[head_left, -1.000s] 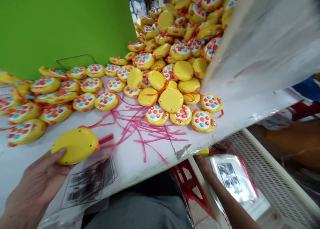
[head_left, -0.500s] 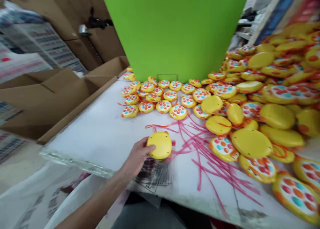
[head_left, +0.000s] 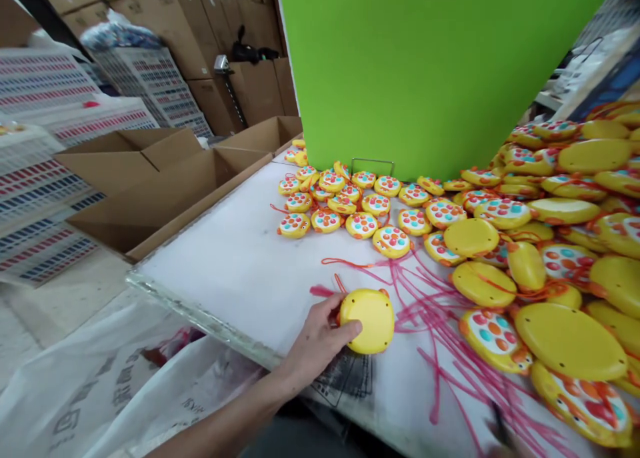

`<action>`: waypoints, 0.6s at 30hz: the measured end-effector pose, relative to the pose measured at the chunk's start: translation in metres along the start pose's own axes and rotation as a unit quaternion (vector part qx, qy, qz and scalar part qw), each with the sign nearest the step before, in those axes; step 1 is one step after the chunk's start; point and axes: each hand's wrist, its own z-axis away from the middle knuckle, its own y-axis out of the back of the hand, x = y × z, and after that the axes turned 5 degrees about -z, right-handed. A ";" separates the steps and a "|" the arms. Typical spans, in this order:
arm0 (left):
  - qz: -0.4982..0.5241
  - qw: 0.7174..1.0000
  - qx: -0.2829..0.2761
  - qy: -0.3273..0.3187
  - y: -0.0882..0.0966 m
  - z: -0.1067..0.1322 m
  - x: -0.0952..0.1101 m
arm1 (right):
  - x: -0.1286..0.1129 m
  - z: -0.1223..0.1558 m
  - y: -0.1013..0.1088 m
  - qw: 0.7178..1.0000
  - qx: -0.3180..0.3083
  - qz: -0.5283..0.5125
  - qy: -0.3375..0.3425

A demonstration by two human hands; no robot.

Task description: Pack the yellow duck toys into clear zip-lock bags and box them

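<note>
My left hand (head_left: pixel 320 338) grips a round yellow toy (head_left: pixel 367 319) lying back side up on the white table (head_left: pixel 235 265), thumb on its top face, fingers curled round its left edge. An orange cord sticks out from the toy's upper left. Loose pink strings (head_left: pixel 430 325) spread over the table just right of it. A big heap of the same yellow toys (head_left: pixel 550 245), many showing coloured buttons, fills the right side. My right hand is not clearly in view; only a dark blur shows at the bottom right edge.
A bright green panel (head_left: pixel 430 65) stands upright behind the toys. Open cardboard boxes (head_left: pixel 165 178) sit left of the table, stacked cartons and printed white crates (head_left: pixel 50 151) behind. A white sack (head_left: pixel 100 391) lies below the table's near left corner. A printed sheet (head_left: pixel 350 378) lies under my hand.
The view swung left, away from the crate at my right. My left hand kept hold of the yellow toy and slid it slightly right along the table.
</note>
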 end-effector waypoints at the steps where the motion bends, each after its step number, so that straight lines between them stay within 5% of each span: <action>1: 0.001 1.000 -0.002 -0.006 -0.001 0.003 0.002 | -0.007 0.006 0.005 1.000 -0.008 -0.006 0.007; 7: -0.026 0.999 0.027 -0.027 -0.003 0.020 0.015 | -0.054 -0.005 -0.002 0.990 -0.115 -0.063 0.053; 18: -0.083 0.995 0.053 -0.034 -0.007 0.024 0.015 | -0.060 -0.022 -0.019 0.987 -0.017 -0.049 0.153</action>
